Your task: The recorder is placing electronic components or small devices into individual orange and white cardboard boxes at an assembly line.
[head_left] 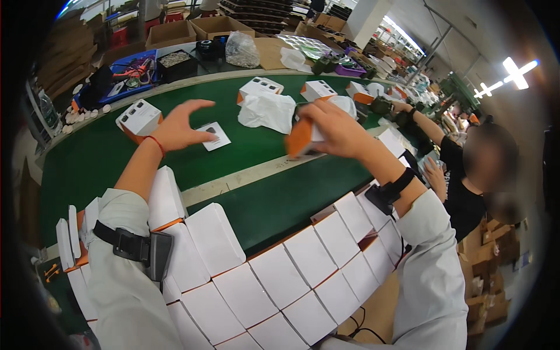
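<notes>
Firstly, at left a white box (141, 118) stands on the green table (204, 172). The left hand (175, 129) is spread, nothing gripped, thumb at a small card (219, 143); contact cannot be determined. Rightward, past a crumpled white bag (265, 112), an orange-and-white carton (300, 139), blurred, is grasped in the right hand (337, 129) over the table.

Sleeves (431, 256) — pale, 2 black straps (131, 245), red cord (158, 144)
</notes>
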{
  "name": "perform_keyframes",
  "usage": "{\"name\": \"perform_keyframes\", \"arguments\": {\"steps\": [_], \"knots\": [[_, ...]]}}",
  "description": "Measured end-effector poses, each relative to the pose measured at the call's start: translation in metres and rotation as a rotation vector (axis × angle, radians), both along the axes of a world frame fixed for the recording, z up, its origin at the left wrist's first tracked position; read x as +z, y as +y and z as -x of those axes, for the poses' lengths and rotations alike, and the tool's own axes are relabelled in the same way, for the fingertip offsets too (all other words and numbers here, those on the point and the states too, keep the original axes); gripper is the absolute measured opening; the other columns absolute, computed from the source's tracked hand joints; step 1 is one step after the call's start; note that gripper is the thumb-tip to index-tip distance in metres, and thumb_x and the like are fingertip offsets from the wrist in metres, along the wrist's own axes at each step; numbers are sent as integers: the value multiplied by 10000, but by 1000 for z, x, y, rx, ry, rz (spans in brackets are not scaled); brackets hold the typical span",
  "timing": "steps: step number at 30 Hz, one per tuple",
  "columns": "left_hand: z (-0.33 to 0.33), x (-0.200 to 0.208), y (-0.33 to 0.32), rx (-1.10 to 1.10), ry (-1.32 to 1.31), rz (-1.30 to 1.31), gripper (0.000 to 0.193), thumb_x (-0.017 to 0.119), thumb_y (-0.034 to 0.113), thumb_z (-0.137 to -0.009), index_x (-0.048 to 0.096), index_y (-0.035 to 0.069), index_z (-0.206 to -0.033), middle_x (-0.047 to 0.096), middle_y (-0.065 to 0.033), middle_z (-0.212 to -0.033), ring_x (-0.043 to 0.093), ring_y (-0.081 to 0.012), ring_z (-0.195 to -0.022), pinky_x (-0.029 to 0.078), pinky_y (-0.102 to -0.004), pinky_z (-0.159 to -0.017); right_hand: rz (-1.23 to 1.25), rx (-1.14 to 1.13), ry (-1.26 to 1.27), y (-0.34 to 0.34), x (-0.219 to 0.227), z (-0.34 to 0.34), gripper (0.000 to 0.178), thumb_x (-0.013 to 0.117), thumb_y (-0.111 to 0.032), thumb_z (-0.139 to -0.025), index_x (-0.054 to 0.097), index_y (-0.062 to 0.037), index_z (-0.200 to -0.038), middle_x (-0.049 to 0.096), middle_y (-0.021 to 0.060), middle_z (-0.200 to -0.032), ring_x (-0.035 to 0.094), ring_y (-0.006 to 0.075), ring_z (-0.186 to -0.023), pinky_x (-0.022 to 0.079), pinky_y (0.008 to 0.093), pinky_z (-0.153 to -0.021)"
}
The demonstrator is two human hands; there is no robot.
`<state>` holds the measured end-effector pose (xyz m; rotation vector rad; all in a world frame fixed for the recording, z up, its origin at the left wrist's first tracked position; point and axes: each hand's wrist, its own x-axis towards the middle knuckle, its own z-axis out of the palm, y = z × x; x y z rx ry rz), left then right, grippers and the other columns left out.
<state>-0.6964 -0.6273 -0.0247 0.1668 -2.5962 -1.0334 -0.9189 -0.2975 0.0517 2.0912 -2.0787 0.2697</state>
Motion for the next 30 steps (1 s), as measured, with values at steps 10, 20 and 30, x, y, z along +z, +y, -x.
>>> {"name": "perform_keyframes", "arguments": {"steps": [10,20,30], "knots": [[-3,14,27,-125,-112,-771,1016,935,316,-687,403,41,-1508,558,-119,-1351,536,-253,-1270,410,-375,-1117,546,130,-27,-99,-19,-24,529,869,-94,-717,627,-69,-1186,630,101,-1123,662,281,-966,550,347,-837],[-3,0,23,138,-97,298,1179,966,297,-562,348,73,-1541,423,-198,-1450,478,-385,-1338,421,-409,-1123,-199,-208,-1534,-119,-95,17,236,729,-250,-952,672,-60,-1081,636,-1,-896,618,104,-791,567,290,-739],[-7,11,33,281,-431,359,1178,962,312,-558,363,90,-1548,414,-214,-1486,476,-387,-1350,401,-407,-1146,180,-438,-187,-116,-95,1,610,757,-346,-837,581,-11,-1316,576,258,-1304,618,434,-1097,506,511,-959]]}}
